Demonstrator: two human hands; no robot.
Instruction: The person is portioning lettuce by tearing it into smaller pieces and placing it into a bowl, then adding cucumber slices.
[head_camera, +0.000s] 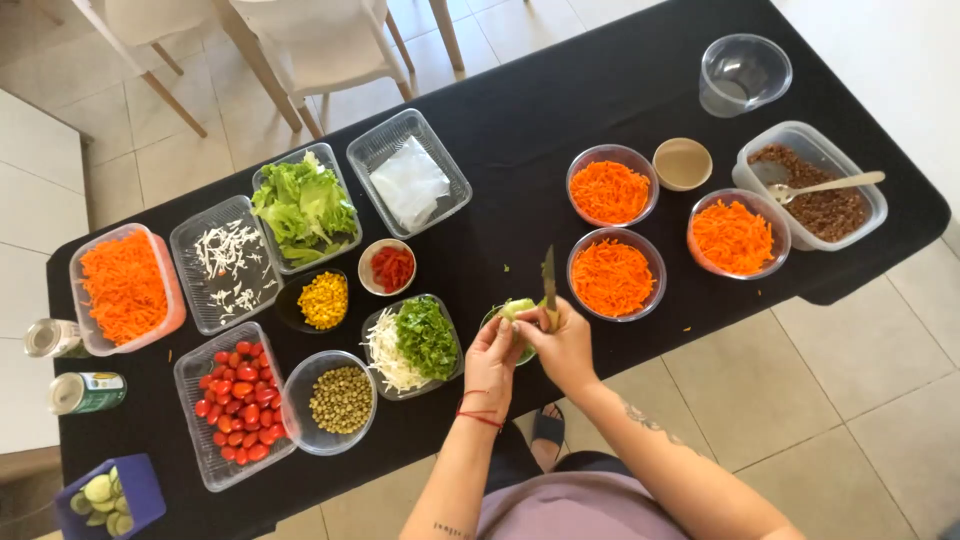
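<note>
I see both hands over tabletop near edge. Left hand (492, 357) fingers closed round pale green vegetable piece (516, 308), steadying it above small bowl (490, 318) so scraps drop in. Right hand (563, 340) fingers wrapped on knife (549, 275), blade pointing up and away, beside carrot bowl (615, 273).

Operator is wearing a mauve, apparently short-sleeved top; both forearms are showing bare. Left hand (492, 362): red string bracelet is circling the wrist, small dark tattoo is showing nr the elbow. Right hand (566, 345): dark tattoo is running along the forearm. Dark trousers and a dark sandal strap are showing below the table edge.
</note>
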